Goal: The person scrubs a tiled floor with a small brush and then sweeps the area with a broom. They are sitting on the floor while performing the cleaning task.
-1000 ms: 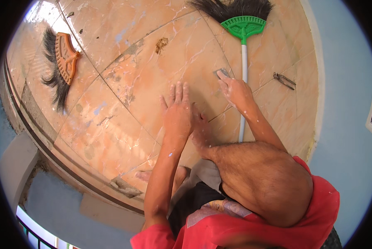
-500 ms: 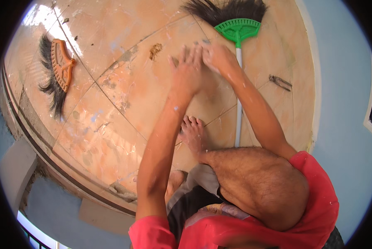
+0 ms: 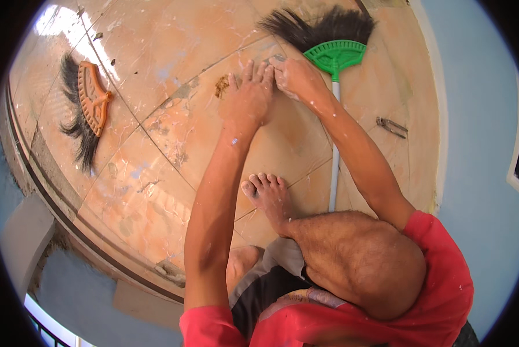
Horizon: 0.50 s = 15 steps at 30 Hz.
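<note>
My left hand (image 3: 249, 99) lies palm down over the tiled floor (image 3: 178, 156), its fingers stretched out and pointing away from me. Just left of its fingers is a small brown clump (image 3: 221, 87) on the tile. Close beside it on the right, my right hand (image 3: 298, 80) has its fingers curled together, pale dust on the skin. A small greyish bit shows at its fingertips; what it is, I cannot make out. Beyond the right hand lies a broom head (image 3: 335, 55), green with black bristles, on a white handle (image 3: 335, 150) that passes under my right forearm.
An orange broom head (image 3: 91, 98) with black bristles lies at the left. Pincers (image 3: 392, 127) rest on the floor near the blue wall (image 3: 473, 115) at the right. My bare foot (image 3: 269, 199) stands on the tiles. A raised edge (image 3: 91, 240) curves along the lower left.
My left hand has shifted a little to the left, nearer the brown clump. The right hand stays at nearly the same place. The whole view has tilted slightly, so the floor things sit lower.
</note>
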Tool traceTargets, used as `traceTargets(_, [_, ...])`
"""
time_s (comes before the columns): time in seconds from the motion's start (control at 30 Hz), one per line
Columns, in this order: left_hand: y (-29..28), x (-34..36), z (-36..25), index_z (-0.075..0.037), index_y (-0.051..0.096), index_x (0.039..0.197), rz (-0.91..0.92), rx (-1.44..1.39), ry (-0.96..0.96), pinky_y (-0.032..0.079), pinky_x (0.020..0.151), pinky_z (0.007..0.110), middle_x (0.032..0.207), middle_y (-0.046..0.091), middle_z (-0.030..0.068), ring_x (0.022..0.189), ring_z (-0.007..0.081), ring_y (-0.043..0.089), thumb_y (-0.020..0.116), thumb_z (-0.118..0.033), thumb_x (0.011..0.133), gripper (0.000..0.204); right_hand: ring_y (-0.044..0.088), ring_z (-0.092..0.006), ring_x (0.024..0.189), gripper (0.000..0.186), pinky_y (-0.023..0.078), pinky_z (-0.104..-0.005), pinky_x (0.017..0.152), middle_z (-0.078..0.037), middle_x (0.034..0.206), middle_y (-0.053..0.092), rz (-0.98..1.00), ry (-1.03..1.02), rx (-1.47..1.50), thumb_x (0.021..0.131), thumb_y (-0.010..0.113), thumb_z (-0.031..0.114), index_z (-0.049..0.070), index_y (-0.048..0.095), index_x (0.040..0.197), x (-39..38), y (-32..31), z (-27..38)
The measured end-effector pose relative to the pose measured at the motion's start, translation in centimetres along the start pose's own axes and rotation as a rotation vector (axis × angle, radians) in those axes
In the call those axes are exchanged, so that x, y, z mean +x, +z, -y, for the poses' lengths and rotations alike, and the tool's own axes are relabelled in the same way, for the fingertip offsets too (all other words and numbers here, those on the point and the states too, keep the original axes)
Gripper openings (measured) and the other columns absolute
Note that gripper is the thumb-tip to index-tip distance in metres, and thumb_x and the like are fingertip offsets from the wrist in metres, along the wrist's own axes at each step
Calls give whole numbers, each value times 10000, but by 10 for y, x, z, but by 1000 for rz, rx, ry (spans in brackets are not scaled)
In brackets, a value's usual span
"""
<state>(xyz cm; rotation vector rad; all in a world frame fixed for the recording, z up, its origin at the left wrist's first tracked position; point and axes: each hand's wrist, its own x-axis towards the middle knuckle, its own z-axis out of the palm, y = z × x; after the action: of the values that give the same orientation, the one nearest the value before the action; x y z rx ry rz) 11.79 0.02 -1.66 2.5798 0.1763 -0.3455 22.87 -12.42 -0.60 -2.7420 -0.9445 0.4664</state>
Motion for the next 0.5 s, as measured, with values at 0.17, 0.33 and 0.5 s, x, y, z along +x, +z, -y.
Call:
traceTargets(0.17, [-8, 10, 17, -124, 373, 1648, -45, -5, -46, 164, 1262, 726, 1732, 351, 49, 1628, 327, 231, 481, -200, 1061, 601, 702, -476, 962, 397, 577, -532, 848, -293, 1039, 718, 240, 139, 149, 985, 563, 284, 139, 738, 1311, 36, -30, 22])
traceTargets(0.33, [11, 2, 8, -99, 309, 1667, 3, 45, -8, 164, 1272, 705, 1731, 344, 91, 1631, 351, 211, 577, -194, 886, 831, 711, -489, 937, 293, 592, -545, 858, -240, 979, 752, -65, -35, 62, 968, 568, 270, 104, 792, 1057, 7, -9, 10])
traceTargets(0.5, [-24, 32, 18, -82, 378, 1637, -65, 53, -15, 162, 1257, 734, 1705, 398, 83, 1620, 324, 258, 445, -256, 1067, 600, 696, -504, 1047, 357, 582, -564, 918, -259, 1102, 744, 92, 54, 49, 977, 550, 322, 79, 779, 1103, 45, -4, 1])
